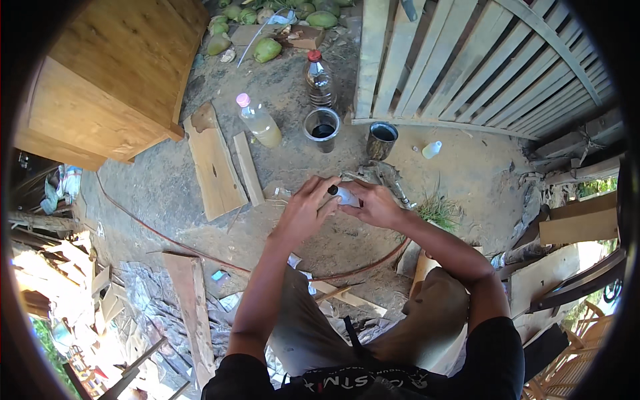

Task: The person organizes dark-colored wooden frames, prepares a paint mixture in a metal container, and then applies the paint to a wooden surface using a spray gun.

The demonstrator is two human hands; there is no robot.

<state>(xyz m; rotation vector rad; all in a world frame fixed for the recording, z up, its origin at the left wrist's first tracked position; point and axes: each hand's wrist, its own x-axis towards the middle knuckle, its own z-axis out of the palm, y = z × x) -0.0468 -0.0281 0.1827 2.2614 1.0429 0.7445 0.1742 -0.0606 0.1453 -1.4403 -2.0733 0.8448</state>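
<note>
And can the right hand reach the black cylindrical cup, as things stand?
Probably yes: nothing tall stands between the right hand and the black cylindrical cup, though that hand is occupied with a small whitish bottle.

The floor [160,175] is dusty, grey-brown. A wooden cabinet [123,67] stands upper left, a slatted panel [460,63] upper right. Strong sunlight [60,270] falls at the lower left.

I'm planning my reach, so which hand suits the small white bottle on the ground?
Probably your right hand; it's closer to the small white bottle. Your left hand sits farther left.
</note>
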